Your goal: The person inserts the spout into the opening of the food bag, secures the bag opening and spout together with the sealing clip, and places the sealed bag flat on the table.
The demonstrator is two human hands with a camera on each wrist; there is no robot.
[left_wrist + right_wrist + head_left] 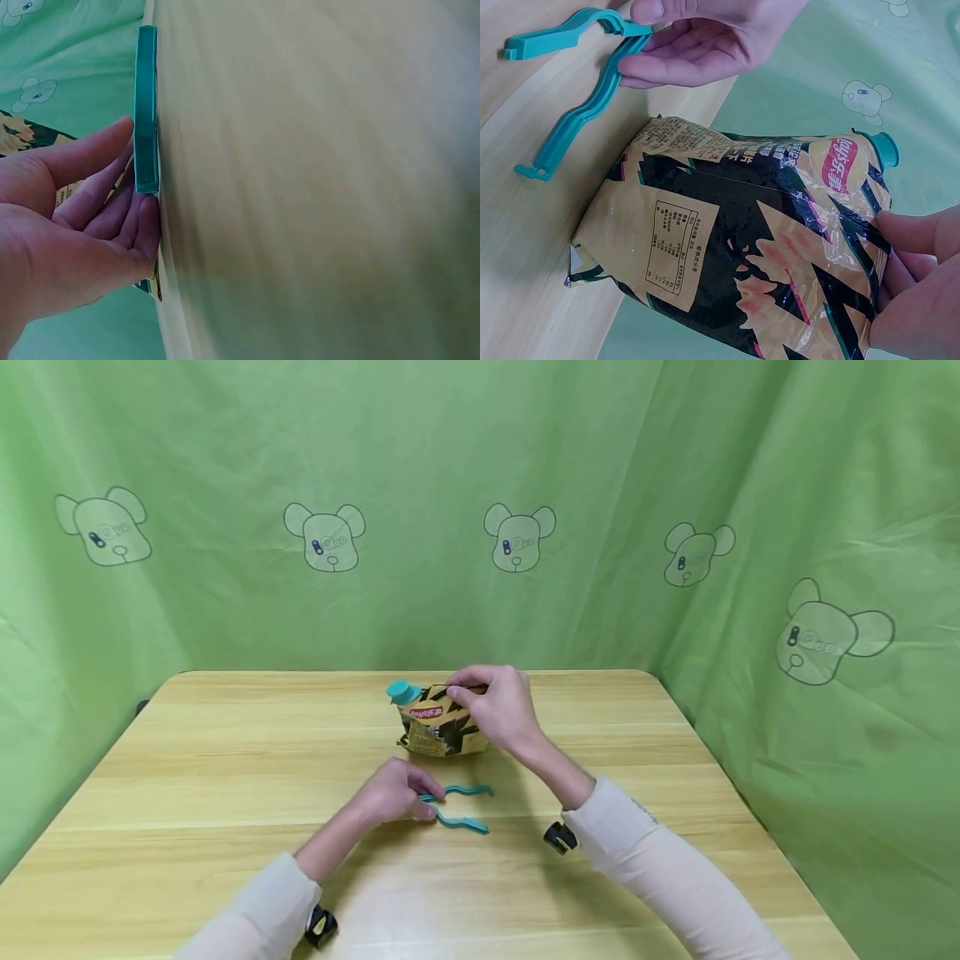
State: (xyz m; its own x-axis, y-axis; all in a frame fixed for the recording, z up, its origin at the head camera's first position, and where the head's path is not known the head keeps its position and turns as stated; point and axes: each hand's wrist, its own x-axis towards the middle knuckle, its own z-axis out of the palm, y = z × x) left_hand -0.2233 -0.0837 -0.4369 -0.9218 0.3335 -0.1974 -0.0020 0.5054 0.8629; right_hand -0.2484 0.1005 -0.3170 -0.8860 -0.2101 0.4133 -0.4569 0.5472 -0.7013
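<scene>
My left hand (392,791) pinches one end of a teal bag-sealing clip (463,823) by its hinge, low over the table. The clip's two wavy arms are spread apart and point right; in the left wrist view the clip (146,112) appears edge-on at the fingertips. Farther back, a black-and-gold bag of potato chips (429,735) stands upright. My right hand (504,706) grips its top edge near the right corner, thumb on the near side. A teal spout cap (402,692) sits at the bag's upper left corner, also plain in the right wrist view (886,152).
The wooden table (247,752) runs back to a green curtain (420,610) printed with bear heads, which also closes off the right side. Black wrist devices (560,837) hang below both sleeves.
</scene>
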